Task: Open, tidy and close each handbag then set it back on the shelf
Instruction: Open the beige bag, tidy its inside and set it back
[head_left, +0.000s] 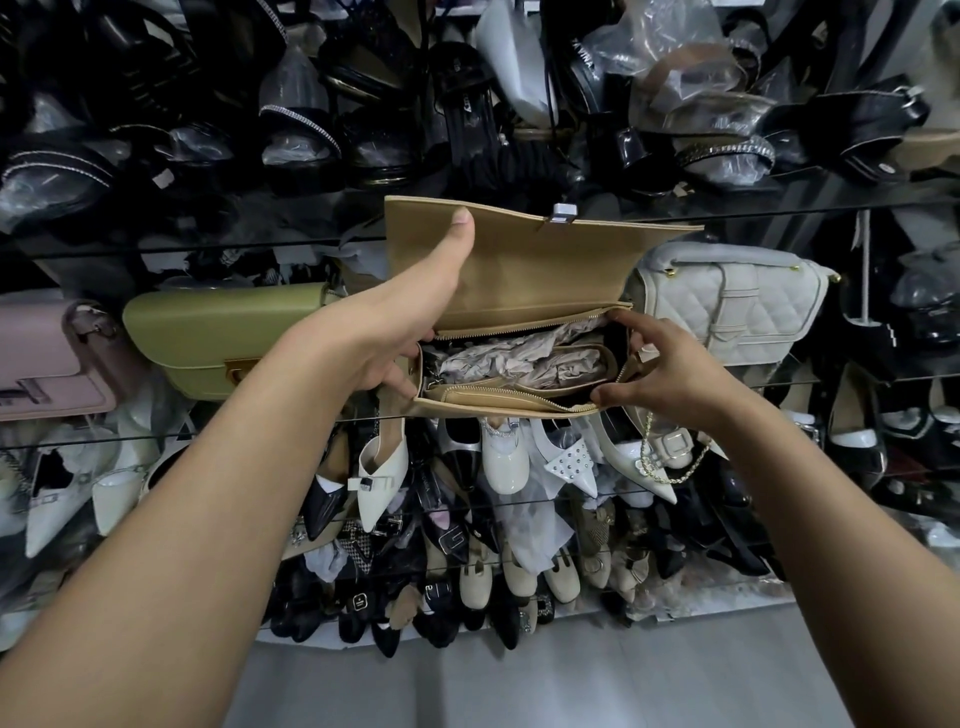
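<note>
Tan leather flap handbag (519, 280): held mid-air before glass shelf (857, 381), flap up, crumpled paper stuffing (519, 358) showing. Left hand (410, 322) fingers grip flap side; right hand (670, 374) fingers pinch opposite rim. Opened; tidying, closing, shelving outstanding.

We see the open handbag (519, 270) before the glass shelf (857, 381), paper stuffing (519, 361) inside it, flap bag (218, 338) left, quilted bag (727, 312) right, shoes (498, 457) below.

Dim, even light; glare on plastic wraps (675, 47); wide-angle bending at edges.
</note>
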